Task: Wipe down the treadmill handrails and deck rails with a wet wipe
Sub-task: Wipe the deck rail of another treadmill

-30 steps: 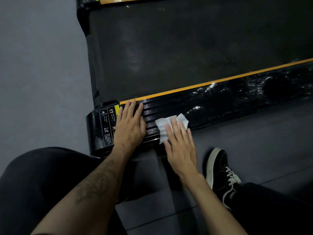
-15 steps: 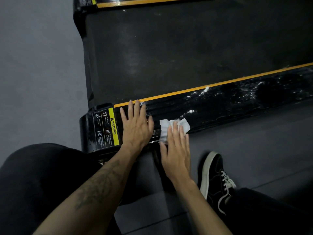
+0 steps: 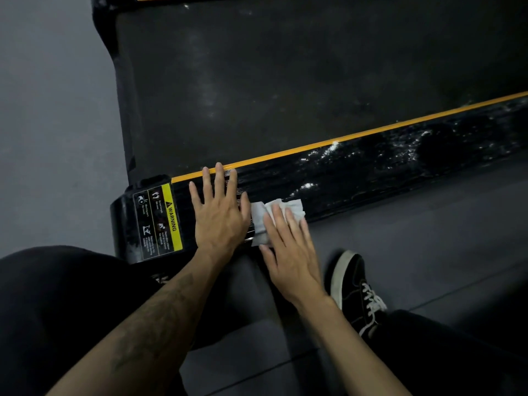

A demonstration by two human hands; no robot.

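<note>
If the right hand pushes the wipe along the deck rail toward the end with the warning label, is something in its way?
Yes. The left hand lies flat on the deck rail, directly beside the wet wipe that the right hand presses down. It sits between the wipe and the warning label, so it blocks that stretch.

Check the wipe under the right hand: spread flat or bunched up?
Bunched. The wet wipe shows folds and uneven, crumpled edges under the flat fingers of the right hand, pressed on the deck rail.
</note>
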